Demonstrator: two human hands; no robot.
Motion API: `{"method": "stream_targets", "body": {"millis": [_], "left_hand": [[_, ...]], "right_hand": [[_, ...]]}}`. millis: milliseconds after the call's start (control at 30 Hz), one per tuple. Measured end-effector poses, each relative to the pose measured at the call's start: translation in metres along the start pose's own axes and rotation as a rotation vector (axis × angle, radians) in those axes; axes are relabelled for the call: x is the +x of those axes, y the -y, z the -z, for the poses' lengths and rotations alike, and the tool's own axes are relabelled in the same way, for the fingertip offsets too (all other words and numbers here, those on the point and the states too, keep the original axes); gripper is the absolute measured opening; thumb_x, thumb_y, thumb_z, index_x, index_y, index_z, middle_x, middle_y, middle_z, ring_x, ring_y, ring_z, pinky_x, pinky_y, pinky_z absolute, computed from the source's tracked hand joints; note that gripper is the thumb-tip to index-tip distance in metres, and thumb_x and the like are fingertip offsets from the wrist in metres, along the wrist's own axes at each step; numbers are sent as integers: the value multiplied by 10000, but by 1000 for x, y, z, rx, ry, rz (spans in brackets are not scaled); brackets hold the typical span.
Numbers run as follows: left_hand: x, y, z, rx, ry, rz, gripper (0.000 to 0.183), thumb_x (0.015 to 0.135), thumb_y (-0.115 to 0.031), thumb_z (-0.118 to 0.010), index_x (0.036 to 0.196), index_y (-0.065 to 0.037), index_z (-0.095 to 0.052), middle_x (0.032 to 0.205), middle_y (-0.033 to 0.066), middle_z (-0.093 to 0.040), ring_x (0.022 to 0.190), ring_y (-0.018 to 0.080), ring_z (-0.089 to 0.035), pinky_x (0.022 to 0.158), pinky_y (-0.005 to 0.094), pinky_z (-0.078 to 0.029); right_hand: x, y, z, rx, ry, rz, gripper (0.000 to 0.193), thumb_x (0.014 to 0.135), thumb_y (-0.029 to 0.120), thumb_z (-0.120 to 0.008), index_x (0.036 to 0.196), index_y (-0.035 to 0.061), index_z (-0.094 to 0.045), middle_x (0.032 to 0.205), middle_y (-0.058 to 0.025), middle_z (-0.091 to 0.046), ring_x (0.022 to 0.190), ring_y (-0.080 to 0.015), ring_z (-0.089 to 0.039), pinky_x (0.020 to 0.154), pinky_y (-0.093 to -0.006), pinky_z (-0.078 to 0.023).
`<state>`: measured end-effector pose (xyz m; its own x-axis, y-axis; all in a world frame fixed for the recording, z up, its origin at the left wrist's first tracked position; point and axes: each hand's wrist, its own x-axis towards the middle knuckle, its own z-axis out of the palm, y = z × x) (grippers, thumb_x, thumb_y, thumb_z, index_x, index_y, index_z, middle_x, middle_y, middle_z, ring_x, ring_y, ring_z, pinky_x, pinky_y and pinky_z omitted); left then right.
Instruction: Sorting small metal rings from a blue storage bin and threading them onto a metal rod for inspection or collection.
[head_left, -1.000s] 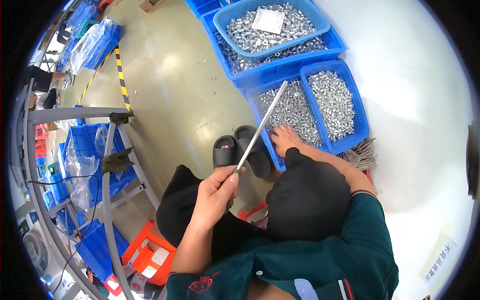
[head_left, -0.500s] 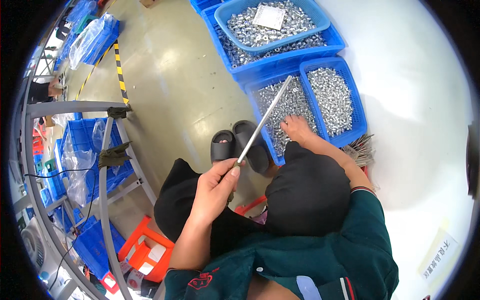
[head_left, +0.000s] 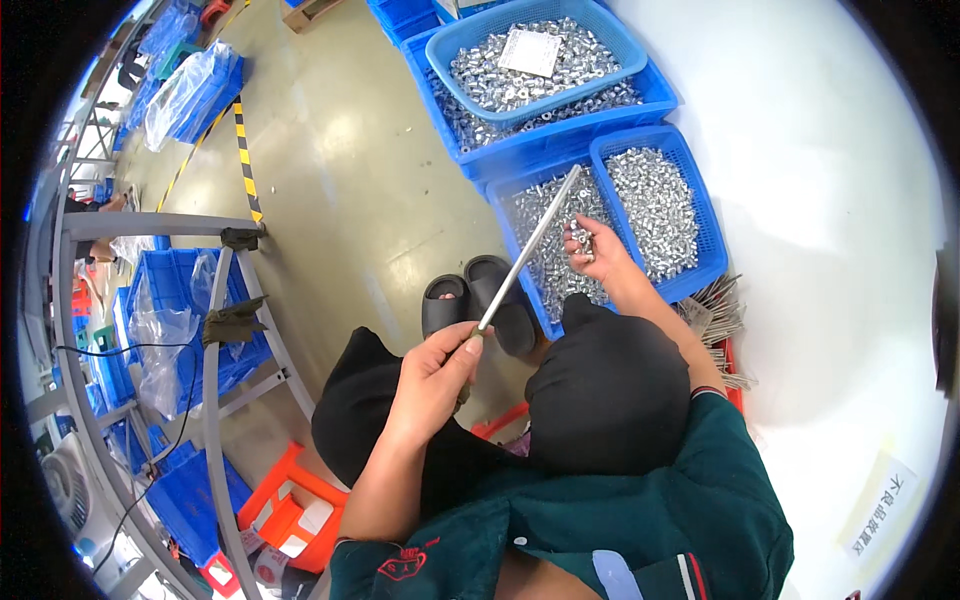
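Observation:
Between its thumb and fingers, my left hand (head_left: 437,380) pinches the lower end of a long, thin metal rod (head_left: 528,250), which slants up and to the right. The far tip of the rod is over a blue bin (head_left: 533,290) of loose, small silvery metal fittings. Above that bin my right hand (head_left: 603,255) is turned palm up, its fingers curled around a few metal fittings (head_left: 581,236). Against the bin's right side is a blue basket (head_left: 721,240) holding more shiny small metal fittings (head_left: 655,210).
Farther off, a light blue basket (head_left: 437,52) of fittings with a paper label (head_left: 530,52) rests on a larger blue bin (head_left: 560,140). Thin metal rods (head_left: 718,320) lie in a bundle beside my right forearm. To the left are a grey metal frame (head_left: 150,226) and an orange stool (head_left: 300,510).
My right hand has risen out of the fittings and turned palm up, now with several in it. My left hand still holds the rod at nearly the same place.

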<state>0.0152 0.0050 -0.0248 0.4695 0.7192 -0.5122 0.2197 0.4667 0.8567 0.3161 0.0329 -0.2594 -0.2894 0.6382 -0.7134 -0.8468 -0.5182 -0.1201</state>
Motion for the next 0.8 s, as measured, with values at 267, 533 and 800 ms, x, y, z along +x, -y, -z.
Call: {"method": "stream_targets", "body": {"millis": [267, 533, 800], "left_hand": [[3, -2, -6, -6, 7, -27, 237, 919, -126, -453, 1027, 68, -537, 616, 26, -458, 554, 142, -479, 550, 268, -406], [1, 1, -4, -39, 8, -37, 243, 904, -174, -499, 1064, -13, -588, 626, -40, -462, 564, 29, -411, 504, 184, -320], [-8, -10, -7, -44, -7, -15, 241, 907, -174, -480, 1052, -10, -581, 605, -33, -459, 484, 35, -402, 421, 189, -313]], "right_hand": [[2, -14, 1, 232, 2, 74, 244, 861, 276, -521, 856, 33, -537, 952, -109, -576, 818, -208, -587, 474, -238, -452], [-23, -7, -22, 176, 425, 14, 220, 895, 233, -505, 953, 22, -530, 723, -44, -481, 545, -100, -419, 370, -192, -307], [-66, 6, -57, 52, 361, 130, 187, 871, 148, -519, 1007, 19, -535, 850, -70, -550, 589, -101, -452, 396, -189, -329]]}}
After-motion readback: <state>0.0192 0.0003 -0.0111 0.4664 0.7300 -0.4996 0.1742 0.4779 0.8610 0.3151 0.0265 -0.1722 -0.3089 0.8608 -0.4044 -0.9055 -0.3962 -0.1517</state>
